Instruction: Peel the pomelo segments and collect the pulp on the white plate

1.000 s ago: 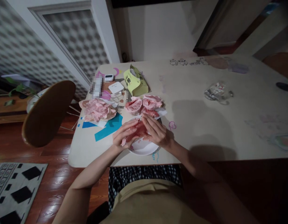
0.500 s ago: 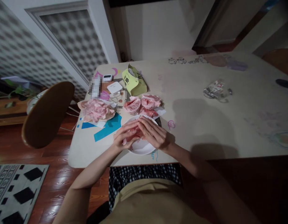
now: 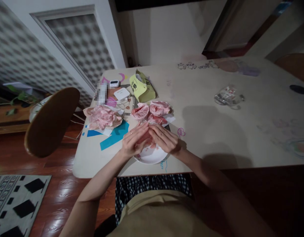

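While our left hand (image 3: pixel 132 141) and right hand (image 3: pixel 166 138) pinch fruit (image 3: pixel 147 142) between them, our plate (image 3: pixel 153 160) sits underneath, probably to catch any mess.

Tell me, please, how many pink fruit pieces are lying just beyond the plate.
3: the left piece, the right piece beside it, and a darker piece in front, closest to the plate. More may be hidden behind them.
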Motion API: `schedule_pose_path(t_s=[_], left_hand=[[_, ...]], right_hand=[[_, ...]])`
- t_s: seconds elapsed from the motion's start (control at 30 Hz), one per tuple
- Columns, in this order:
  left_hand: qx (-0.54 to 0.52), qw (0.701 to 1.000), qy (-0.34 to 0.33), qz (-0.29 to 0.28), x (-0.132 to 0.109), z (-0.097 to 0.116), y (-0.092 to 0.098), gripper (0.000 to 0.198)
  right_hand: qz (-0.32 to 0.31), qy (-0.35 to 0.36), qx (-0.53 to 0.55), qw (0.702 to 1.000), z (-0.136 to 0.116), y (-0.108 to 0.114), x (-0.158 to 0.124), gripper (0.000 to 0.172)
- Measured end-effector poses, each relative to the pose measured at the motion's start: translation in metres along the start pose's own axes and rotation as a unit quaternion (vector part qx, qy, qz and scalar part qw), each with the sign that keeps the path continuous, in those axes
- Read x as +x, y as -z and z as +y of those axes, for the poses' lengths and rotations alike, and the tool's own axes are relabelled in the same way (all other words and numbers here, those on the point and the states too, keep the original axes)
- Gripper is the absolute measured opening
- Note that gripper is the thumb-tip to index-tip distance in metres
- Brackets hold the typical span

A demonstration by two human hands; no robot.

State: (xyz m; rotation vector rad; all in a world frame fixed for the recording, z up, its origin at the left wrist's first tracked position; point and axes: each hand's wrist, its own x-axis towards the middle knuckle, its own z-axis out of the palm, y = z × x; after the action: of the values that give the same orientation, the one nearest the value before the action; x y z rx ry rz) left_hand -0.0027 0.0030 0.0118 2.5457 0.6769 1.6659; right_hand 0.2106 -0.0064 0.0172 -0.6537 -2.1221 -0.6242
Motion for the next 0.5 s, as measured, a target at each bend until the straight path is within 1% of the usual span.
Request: schedule_pose_path(t_s=[0.13, 0.23, 0.33, 0.5], left_hand=[[0.053, 0.998, 0.009, -0.01, -0.0043, 0.0022, -0.0039, 0.066], [0.056, 0.998, 0.009, -0.003, -0.0053, 0.0037, -0.0057, 0.065], [0.041, 0.999, -0.009, 0.002, -0.0057, 0.0014, -0.0044, 0.062], [0.037, 0.998, -0.034, -0.034, -0.0062, -0.005, 0.0038, 0.056]], right_hand=[[-0.029, 0.015, -0.025, 0.999, 0.0039, -0.0007, -0.0012, 0.036], [-0.02, 0.007, -0.009, 1.0, 0.0026, -0.0028, -0.0024, 0.039], [-0.013, 0.008, 0.015, 1.0, 0.001, -0.0041, -0.0033, 0.041], [0.002, 0.013, 0.009, 1.0, 0.0002, -0.0008, -0.0025, 0.033]])
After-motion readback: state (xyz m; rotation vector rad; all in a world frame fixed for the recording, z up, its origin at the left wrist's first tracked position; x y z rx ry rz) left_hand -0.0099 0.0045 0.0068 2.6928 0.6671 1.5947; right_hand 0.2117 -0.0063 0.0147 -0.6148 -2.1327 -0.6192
